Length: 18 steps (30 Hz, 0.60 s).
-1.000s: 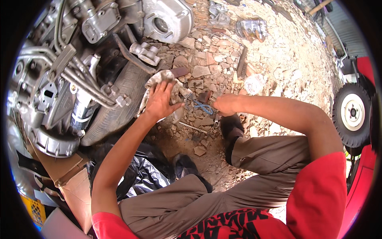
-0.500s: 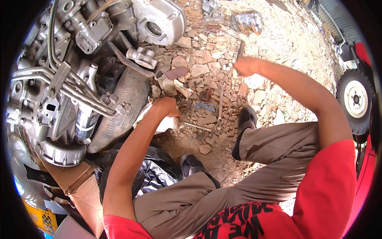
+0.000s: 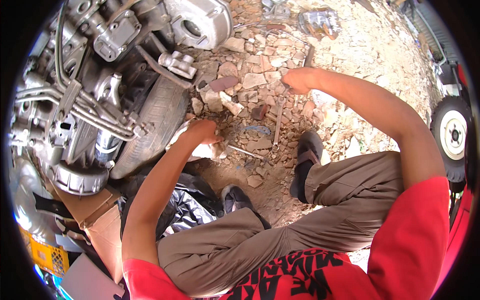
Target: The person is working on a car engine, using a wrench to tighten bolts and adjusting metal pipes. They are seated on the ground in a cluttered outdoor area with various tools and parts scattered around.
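Observation:
My left hand (image 3: 202,131) is curled on a crumpled, stained white rag (image 3: 216,151) beside an old tire (image 3: 152,127). Farther out, my right hand (image 3: 299,80) has curled fingers low over broken stones; what it holds, if anything, is too small or hidden to make out. A dark long bar (image 3: 308,57) lies just beyond it. Between my hands are a wrench (image 3: 278,125), a thin metal rod (image 3: 246,152), a tangle of blue cord (image 3: 257,131) and a small brown piece (image 3: 259,112).
An engine assembly (image 3: 75,100) fills the left side, with a metal housing (image 3: 200,15) at the top. Cardboard (image 3: 100,230), black plastic sheeting (image 3: 187,200) and a yellow crate (image 3: 47,250) lie at lower left. A wheel (image 3: 452,140) of a red machine stands at right.
My right hand has moved forward from beside the blue cord toward the dark bar, then slightly left. My left hand has closed on the rag and drawn it back and lower.

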### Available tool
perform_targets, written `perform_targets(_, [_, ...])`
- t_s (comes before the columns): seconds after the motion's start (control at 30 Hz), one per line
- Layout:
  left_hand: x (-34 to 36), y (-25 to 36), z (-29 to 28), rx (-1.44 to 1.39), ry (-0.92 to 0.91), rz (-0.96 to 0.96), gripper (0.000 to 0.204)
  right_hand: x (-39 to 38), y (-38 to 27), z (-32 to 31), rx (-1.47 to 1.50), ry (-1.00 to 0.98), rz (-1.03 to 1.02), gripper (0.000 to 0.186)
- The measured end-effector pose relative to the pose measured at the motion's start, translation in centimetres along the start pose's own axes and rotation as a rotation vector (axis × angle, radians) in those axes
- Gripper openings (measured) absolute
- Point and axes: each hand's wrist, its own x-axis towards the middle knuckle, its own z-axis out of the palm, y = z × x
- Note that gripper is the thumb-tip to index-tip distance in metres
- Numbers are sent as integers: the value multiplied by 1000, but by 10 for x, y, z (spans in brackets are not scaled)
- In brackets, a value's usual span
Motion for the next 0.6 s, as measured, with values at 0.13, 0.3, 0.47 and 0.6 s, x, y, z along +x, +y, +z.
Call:
perform_targets(0.13, [-6, 5, 1, 65, -162, -63, 39, 11, -32, 24, -66, -70, -107, 27])
perform_targets(0.3, [-28, 9, 1, 25, -264, -101, 43, 16, -71, 20, -44, -160, -220, 47])
perform_targets(0.47, [-52, -11, 27, -62, -150, -107, 48, 42, -76, 34, -57, -1, -273, 58])
perform_targets(0.6, [-69, -34, 64, -131, 131, -40, 58, 73, -90, 15, -215, -183, -319, 34])
